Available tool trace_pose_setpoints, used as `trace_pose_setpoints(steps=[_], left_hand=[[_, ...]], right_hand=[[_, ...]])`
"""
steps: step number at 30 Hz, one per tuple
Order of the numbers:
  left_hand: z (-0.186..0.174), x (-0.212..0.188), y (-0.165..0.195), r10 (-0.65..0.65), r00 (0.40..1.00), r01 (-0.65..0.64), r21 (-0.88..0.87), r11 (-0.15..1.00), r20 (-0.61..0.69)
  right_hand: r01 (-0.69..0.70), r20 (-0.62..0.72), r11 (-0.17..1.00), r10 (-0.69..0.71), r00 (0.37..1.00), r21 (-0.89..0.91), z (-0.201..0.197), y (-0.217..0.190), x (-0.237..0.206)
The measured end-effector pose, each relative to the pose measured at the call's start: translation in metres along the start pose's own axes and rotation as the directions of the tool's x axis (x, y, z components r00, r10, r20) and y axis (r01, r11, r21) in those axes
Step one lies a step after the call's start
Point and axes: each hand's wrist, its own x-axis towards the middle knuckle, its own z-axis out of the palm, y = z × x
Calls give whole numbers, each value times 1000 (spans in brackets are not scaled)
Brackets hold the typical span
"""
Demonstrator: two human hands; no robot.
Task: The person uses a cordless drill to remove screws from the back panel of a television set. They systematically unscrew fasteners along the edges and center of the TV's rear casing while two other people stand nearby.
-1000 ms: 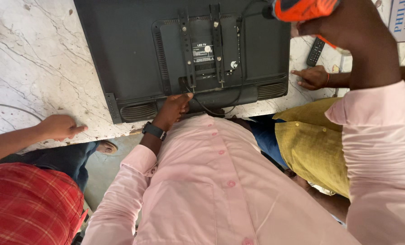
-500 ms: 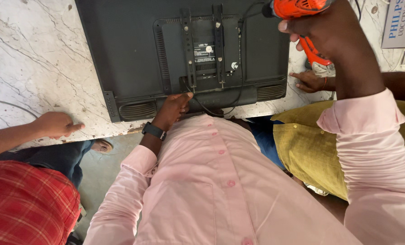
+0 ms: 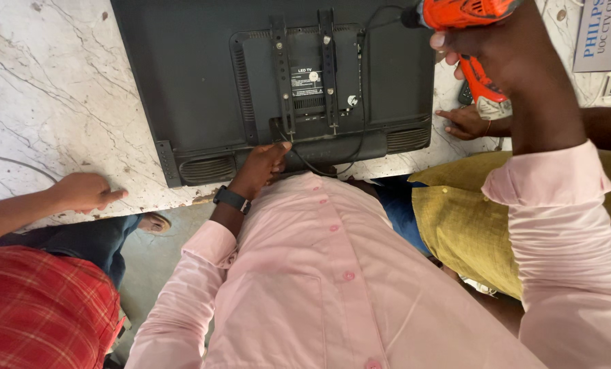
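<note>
- Orange power drill gripped tight in right hand, raised clear of television back; no screw engaged yet.
- Left hand resting open-fingered at lower edge, clasping nothing.
- Black mounting brackets in place.

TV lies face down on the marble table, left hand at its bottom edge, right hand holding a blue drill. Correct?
Not quite: the drill in the right hand is orange, not blue, as the head view shows. The rest holds: the TV lies face down on the marble table, left hand at its bottom edge.
</note>
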Motion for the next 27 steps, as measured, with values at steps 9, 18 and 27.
trace_pose_setpoints(steps=[9,18,27], left_hand=[[22,30,21,230,960,-211,-129,969,158],[85,104,87,190,966,-88,-465,881,177],[97,116,69,254,960,-176,-458,871,114]], right_hand=[[77,-19,993,-76,997,95,-12,-9,-52],[-122,-51,984,130,990,130,-28,-3,-128],[-258,-12,924,272,962,281,-24,23,-149]])
